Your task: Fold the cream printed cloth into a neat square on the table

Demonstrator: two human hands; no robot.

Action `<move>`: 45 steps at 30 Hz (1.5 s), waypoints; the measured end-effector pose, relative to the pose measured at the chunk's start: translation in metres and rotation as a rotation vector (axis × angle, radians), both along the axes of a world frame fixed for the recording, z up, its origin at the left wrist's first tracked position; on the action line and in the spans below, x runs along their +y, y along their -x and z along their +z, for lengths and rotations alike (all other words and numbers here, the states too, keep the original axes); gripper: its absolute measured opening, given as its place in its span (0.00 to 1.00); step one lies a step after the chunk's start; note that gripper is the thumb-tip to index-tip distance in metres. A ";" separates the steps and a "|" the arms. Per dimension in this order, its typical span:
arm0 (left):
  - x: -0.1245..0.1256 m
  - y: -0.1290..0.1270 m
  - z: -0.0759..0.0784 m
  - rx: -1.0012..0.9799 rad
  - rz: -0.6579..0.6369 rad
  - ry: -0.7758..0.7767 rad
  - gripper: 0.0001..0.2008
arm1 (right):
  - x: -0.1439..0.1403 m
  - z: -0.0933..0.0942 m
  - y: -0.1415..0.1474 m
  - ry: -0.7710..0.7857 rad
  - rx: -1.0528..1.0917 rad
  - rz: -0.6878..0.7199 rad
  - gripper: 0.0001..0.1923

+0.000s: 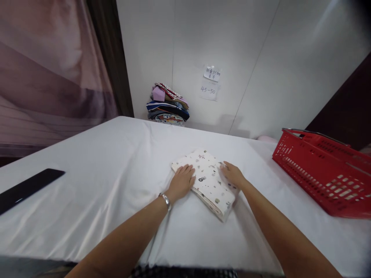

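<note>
A folded cream cloth [210, 179] with small printed shapes lies slantwise on the white-covered table, its layered edge facing me. Flat on its left corner rests my left hand [182, 181], fingers stretched out, a silver bracelet at the wrist. My right hand [232, 174] lies along the cloth's right side, its fingers reaching onto the top; the fingertips are partly blurred, but the hand looks flat rather than gripping. The cloth's underside is hidden.
A red plastic basket [315, 173] with a metal handle stands at the right. A dark flat object [29, 189] lies at the left. Behind the table, folded clothes [168, 106] are stacked against the wall, near paper notes [210, 83]. A pink curtain [52, 77] hangs on the left.
</note>
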State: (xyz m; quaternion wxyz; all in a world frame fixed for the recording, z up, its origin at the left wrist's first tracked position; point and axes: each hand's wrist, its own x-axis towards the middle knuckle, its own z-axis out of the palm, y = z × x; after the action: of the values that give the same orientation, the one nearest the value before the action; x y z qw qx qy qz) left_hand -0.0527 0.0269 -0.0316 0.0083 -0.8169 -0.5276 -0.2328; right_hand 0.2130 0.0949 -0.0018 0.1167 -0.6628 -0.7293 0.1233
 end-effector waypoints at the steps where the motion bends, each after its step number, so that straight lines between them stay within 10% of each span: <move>1: 0.000 0.000 0.001 -0.003 0.004 0.003 0.19 | 0.007 0.001 0.004 0.007 -0.002 0.003 0.29; 24: 0.010 0.010 0.000 0.012 -0.017 0.010 0.20 | 0.095 -0.009 0.035 0.049 -0.049 0.013 0.32; 39: 0.007 0.002 0.005 0.009 -0.048 -0.026 0.23 | 0.015 0.002 -0.065 0.146 0.234 -0.186 0.30; 45: -0.025 -0.039 0.012 0.051 -0.417 -0.002 0.25 | 0.011 -0.005 -0.062 0.054 0.283 -0.190 0.27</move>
State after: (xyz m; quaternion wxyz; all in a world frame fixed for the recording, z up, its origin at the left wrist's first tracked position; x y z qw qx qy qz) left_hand -0.0134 0.0019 -0.0195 -0.0261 -0.9140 -0.3466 -0.2092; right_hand 0.2751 0.1062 -0.0070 0.2113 -0.7078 -0.6360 0.2234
